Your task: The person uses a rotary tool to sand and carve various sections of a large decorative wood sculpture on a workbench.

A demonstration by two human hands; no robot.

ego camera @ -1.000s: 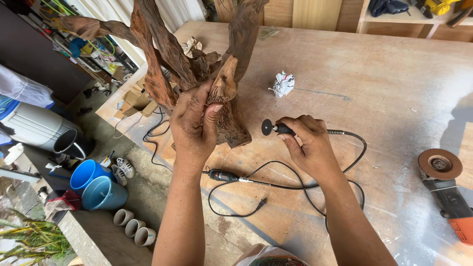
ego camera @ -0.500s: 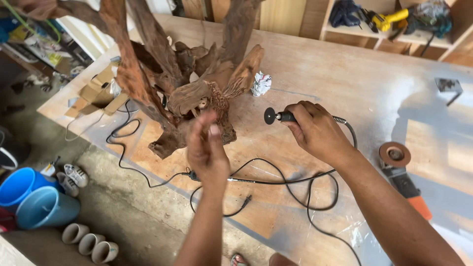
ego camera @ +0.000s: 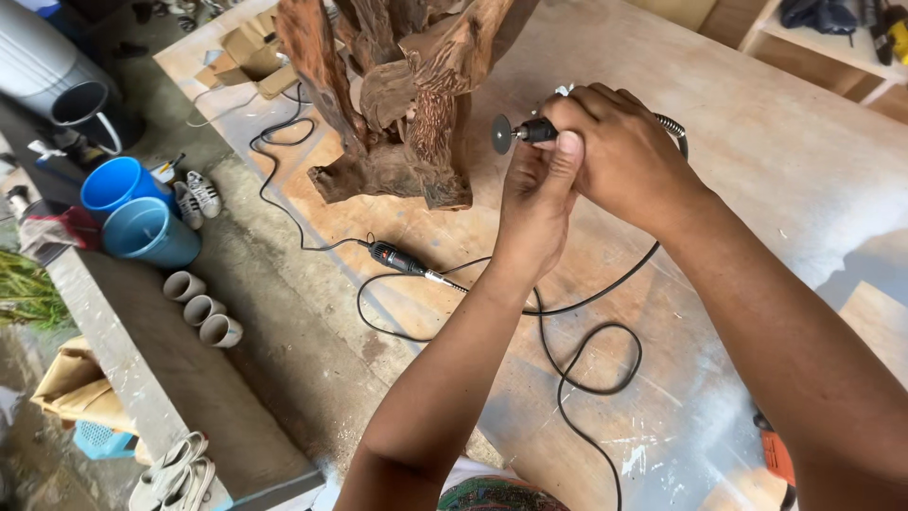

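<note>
Head view: two hands hold a small rotary tool beside a carved root.

From the left, the root sculpture (ego camera: 397, 104) stands on the plywood sheet (ego camera: 776, 161); it looks heavy and stiff. The cutting disc (ego camera: 502, 133) is just beside it, maybe not touching. The left hand (ego camera: 536, 203) and the right hand (ego camera: 619, 151) are both closed around the light, thin rotary handpiece (ego camera: 539, 130), best held by its body.

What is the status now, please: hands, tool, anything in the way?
Both hands, left and right, on rotary tool. Disc beside wood piece, apart. Black cord loops on table.
</note>
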